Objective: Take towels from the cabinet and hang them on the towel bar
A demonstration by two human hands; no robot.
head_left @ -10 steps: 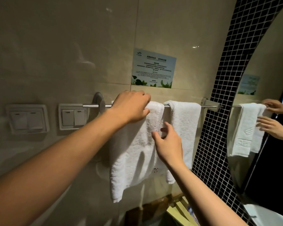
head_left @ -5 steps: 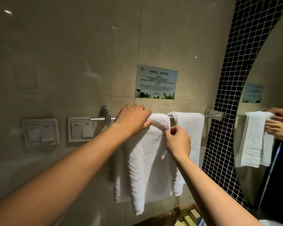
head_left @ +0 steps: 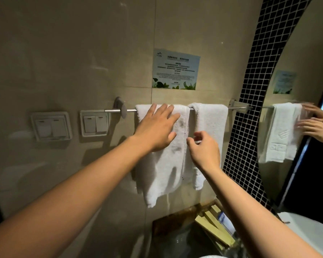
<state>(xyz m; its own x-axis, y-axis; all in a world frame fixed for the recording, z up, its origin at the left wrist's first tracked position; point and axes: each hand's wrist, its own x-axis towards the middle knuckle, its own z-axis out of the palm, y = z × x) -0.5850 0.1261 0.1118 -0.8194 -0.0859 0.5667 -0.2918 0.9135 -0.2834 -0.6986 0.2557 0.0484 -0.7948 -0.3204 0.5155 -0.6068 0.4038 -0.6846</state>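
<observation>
Left hand (head_left: pixel 158 130) flat on draped towel (head_left: pixel 162 164), right hand (head_left: pixel 203 149) beside it

wall notice (head_left: pixel 176 69) text illegible

Your left hand (head_left: pixel 158 127) covers the upper front of the left white terry towel (head_left: pixel 162 170), and both towels hide the middle of the chrome towel bar (head_left: pixel 114 110). The blue wall notice's (head_left: pixel 176 69) print is too small to read. The mirrored hands (head_left: pixel 314 121) are blurred.
</observation>
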